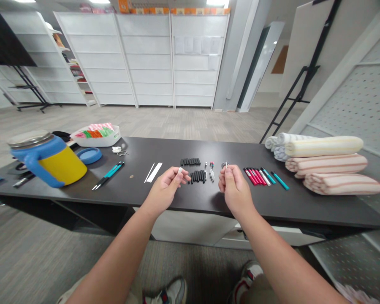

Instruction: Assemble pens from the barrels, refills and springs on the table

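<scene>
Pinched between the thumb and forefinger of my left hand (167, 185) is a small white cylindrical piece (180, 170). My right hand (236, 185) closes on a small silvery pen part (225, 164), its exact shape too small to make out. Between the hands lie two rows of black pen grips (190, 161) and some small clear and metallic pen parts (212, 173). To the right, red, white and teal pen barrels (259, 176) are lined up. Left of my left hand are thin white refills (154, 172). Farther left, several teal and black pens (109, 175) look assembled.
A blue and yellow mug (65, 162) stands at the left beside a blue lid (89, 155). Behind them is a white basket (96, 141) of colourful packets. Rolled towels (327, 164) are stacked at the right end of the dark table (139, 147).
</scene>
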Tool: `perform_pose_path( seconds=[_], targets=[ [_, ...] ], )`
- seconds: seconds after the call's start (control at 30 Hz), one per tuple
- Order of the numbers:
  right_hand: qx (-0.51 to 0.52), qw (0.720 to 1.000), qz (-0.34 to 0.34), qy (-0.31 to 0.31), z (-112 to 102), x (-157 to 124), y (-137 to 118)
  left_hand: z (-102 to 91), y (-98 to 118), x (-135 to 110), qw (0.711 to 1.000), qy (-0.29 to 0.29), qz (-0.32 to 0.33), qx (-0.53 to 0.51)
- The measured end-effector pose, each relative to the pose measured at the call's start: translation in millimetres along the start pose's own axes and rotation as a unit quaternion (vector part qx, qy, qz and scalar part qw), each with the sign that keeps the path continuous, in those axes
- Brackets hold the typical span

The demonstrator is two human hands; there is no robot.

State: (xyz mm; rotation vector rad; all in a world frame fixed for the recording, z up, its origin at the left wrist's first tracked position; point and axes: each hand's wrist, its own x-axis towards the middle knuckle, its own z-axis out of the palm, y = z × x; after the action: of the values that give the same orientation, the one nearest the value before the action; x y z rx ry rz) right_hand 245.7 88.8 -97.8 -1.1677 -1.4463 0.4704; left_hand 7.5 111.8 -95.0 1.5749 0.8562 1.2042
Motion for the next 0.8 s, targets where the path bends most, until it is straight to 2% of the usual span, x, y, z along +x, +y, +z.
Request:
perform_pose_path(
  seconds=[0.13,0.23,0.37,0.6,0.7,0.8],
  targets=[
    [-0.058,0.998,-0.034,0.010,-3,1,-17,1.8,1,-1,0.999,-0.020,0.024,0.027],
    [0.008,1.000,-0.011,0.011,-3,-2,-33,2.8,4,-2,0.996,-0.044,0.049,0.062],
    [0.071,0.997,-0.033,0.010,-1,-10,-50,2.6,7,-3,0.989,-0.065,0.066,0.114],
    [-0.042,0.993,-0.110,-0.021,-7,-23,-65,2.5,6,-4,0.983,-0.082,0.103,0.129],
    [-0.110,0.980,-0.163,-0.040,-8,-22,-68,3.1,9,-4,0.980,-0.090,0.109,0.137],
    [-0.148,0.962,-0.213,-0.088,-7,-18,-69,3.5,10,-4,0.978,-0.091,0.114,0.150]
  ],
)
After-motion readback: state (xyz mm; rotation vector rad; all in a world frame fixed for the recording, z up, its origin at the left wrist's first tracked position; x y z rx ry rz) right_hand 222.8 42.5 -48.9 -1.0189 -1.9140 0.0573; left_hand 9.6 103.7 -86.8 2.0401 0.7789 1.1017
